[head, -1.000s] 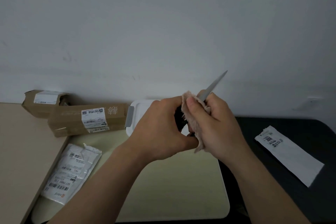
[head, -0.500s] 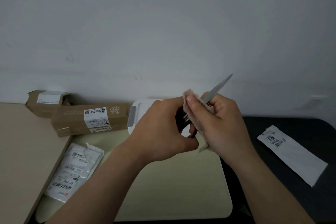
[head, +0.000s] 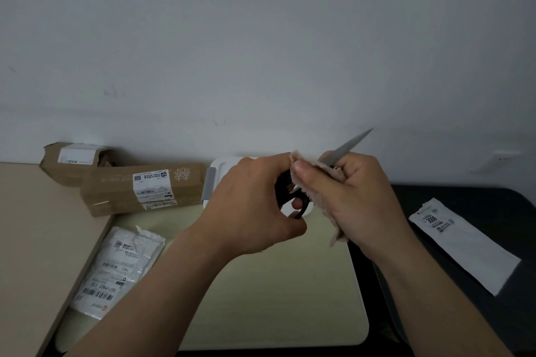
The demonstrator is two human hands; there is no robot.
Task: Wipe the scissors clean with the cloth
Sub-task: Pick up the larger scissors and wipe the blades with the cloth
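The left hand [head: 255, 206] grips the stiff scissors [head: 345, 148] by their handles. The right hand [head: 359, 197] pinches the soft cloth [head: 311, 180] round the sharp blades.

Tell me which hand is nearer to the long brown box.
Left. The left hand is just right of the long brown box; the right hand, gripping the cloth, is farther right, beyond the left one.
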